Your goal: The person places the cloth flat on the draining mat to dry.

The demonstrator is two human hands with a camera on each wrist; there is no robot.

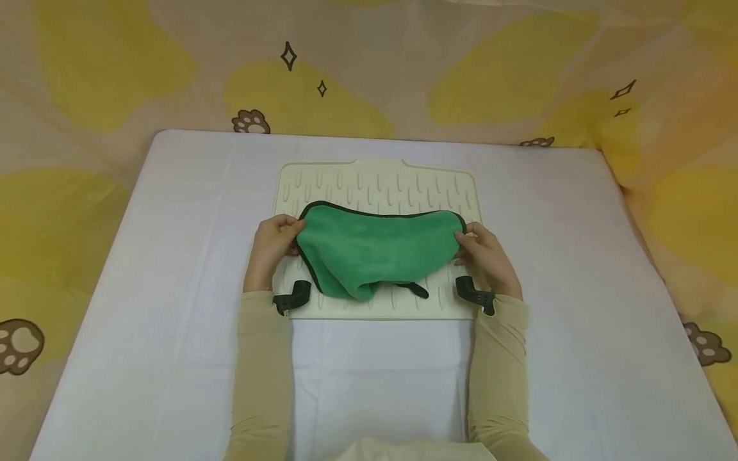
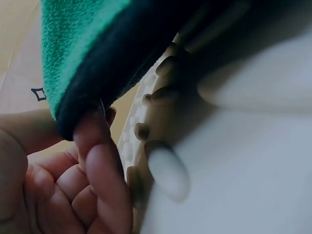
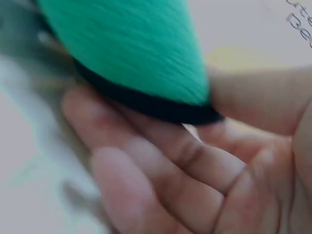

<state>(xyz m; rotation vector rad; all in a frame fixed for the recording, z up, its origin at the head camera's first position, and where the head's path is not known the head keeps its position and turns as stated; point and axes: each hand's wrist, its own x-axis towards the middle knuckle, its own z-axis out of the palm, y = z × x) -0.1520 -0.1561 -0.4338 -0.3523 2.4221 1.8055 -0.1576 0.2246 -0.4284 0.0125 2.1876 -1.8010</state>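
Observation:
A green plush cloth (image 1: 380, 246) with a dark edging is stretched between both hands over the cream mat. My left hand (image 1: 277, 240) pinches its left corner between thumb and fingers, and the left wrist view shows the dark-edged cloth (image 2: 83, 63) caught at the fingertips. At the opposite corner my right hand (image 1: 484, 250) pinches the edge, its thumb on top of the green side and the other fingers beneath. The cloth's lower part sags in folds towards the person. A small dark loop (image 1: 418, 290) pokes out below it.
The cream mat (image 1: 375, 186) has rows of raised oval ridges and a tab at its far edge. It lies on a white-covered table (image 1: 190, 256). A patterned yellow and beige curtain (image 1: 403, 64) hangs behind and at the sides. Dark wrist mounts (image 1: 296, 294) sit by both cuffs.

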